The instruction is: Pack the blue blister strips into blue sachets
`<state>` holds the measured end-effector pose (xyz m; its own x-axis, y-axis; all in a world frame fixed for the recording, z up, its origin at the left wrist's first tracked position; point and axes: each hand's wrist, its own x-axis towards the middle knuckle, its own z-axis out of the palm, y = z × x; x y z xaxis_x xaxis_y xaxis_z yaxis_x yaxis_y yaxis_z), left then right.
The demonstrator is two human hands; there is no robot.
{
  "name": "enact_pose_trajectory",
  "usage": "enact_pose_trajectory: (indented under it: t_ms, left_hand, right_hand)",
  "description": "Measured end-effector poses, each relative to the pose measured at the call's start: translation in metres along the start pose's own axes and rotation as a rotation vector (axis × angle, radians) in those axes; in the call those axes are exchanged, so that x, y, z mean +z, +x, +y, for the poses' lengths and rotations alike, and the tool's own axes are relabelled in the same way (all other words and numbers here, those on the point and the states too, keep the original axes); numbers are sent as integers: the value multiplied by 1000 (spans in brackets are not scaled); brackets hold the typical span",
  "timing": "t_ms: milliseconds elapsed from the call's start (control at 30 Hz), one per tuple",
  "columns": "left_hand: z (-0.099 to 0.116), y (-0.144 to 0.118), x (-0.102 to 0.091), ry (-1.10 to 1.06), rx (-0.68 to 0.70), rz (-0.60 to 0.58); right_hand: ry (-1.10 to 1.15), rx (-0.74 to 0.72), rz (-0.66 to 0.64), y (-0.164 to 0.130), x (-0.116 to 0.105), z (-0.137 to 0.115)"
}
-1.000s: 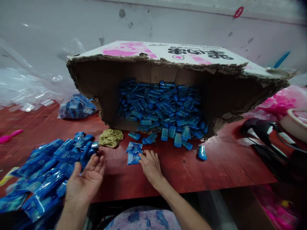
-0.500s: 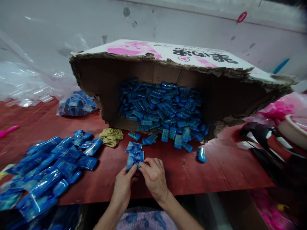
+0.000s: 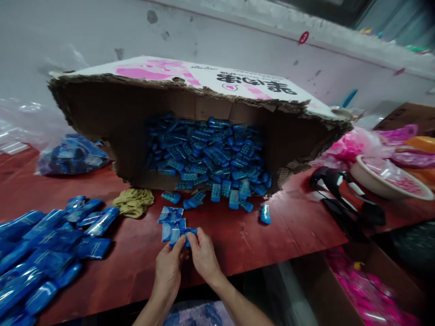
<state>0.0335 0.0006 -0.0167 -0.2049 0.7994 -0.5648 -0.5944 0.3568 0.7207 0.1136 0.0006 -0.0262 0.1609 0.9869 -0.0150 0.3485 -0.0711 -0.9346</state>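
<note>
Red table (image 3: 292, 226), crinkly blue packet (image 3: 180, 234)

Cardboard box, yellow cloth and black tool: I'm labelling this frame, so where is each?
cardboard box (image 3: 204, 77): head view, printed top panel.
yellow cloth (image 3: 133, 202): head view, its middle.
black tool (image 3: 335, 181): head view, its body.

One torn cardboard box (image 3: 190, 90), one yellow cloth (image 3: 133, 202), two hands, countless blue packets.

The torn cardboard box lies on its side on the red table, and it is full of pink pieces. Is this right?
Not quite. The head view shows the torn cardboard box on its side on the red table, but the pieces in it are blue, not pink.
</note>
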Motion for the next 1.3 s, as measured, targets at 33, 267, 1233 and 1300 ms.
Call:
enact_pose_trajectory:
  t_ms: [33,267,1233,1300]
  left_hand:
    - [-1,0,1,-12,-23,-17]
    - [10,-6,-4,151,-290,-272]
    - [15,-6,-36,94,-191,-222]
    - [16,-5,-36,95,-183,-230]
  right_hand:
    - [-42,-18,15,-1,-1,0]
    - [-114,-116,-123,0,-35,-3]
    - [561,238,-192,-20,-52,-19]
    - [537,228,-182,-20,-50,-18]
